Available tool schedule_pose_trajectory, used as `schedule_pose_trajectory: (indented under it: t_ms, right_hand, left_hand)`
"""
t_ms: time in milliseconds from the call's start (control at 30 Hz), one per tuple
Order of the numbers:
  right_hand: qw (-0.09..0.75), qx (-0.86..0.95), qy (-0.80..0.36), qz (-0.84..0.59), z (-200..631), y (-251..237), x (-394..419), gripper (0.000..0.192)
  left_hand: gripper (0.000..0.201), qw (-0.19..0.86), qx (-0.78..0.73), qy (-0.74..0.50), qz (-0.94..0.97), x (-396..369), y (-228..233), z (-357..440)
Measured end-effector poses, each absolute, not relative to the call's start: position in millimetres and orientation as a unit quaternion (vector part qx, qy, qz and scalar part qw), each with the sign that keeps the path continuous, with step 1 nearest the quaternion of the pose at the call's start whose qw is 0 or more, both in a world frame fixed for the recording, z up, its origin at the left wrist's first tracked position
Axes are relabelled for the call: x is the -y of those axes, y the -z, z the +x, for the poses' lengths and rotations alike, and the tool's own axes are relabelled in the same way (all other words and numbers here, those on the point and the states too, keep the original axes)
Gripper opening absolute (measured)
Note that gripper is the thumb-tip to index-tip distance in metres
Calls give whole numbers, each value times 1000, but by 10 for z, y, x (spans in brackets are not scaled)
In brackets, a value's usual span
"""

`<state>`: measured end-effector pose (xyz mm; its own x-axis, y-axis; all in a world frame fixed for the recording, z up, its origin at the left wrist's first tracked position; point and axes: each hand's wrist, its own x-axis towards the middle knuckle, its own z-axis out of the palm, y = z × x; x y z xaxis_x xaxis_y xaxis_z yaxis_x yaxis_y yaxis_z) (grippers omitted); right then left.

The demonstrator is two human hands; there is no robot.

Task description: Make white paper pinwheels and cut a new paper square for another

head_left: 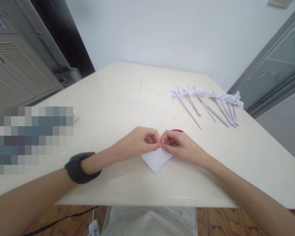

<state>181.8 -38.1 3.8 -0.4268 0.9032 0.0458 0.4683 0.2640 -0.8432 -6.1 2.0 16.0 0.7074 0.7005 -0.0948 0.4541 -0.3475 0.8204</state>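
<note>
A white sheet of paper (156,161) hangs below my fingers, one corner pointing toward me. My left hand (147,141) pinches its upper edge between thumb and fingertips. Right beside it, my right hand (174,143) pinches the same edge, so the two sets of fingertips almost meet. Something with a red rim (177,130) shows behind my right hand, mostly hidden by it. Thin paper scraps (173,116) lie on the table beyond my hands.
Several rolled paper sticks with frilled white paper ends (206,95) lie at the back right of the white table (108,88). A single thin paper roll (141,86) lies farther back. A blurred-out patch covers the left side. A power strip (94,227) is below the front edge.
</note>
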Motion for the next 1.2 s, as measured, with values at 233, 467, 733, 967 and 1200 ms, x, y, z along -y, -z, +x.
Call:
schedule_pose_trajectory:
  t_ms: [233, 467, 733, 967, 1200]
  right_hand:
    - [273, 744, -402, -458, 1819, -36, 382, 6]
    - [275, 741, -400, -464, 1807, -45, 389, 6]
    - [272, 721, -411, -487, 1855, -129, 389, 7]
    - [282, 697, -411, -516, 1974, -168, 330, 6]
    - [292, 686, -417, -520, 1999, -145, 315, 6]
  left_hand:
    - [11, 445, -361, -130, 809, -24, -156, -61]
    - [11, 442, -366, -129, 809, -17, -171, -59]
    - [12, 440, -384, -149, 798, -45, -196, -83]
    - [14, 453, -405, -174, 775, -101, -233, -116]
    - [13, 460, -401, -176, 772, -105, -227, -120]
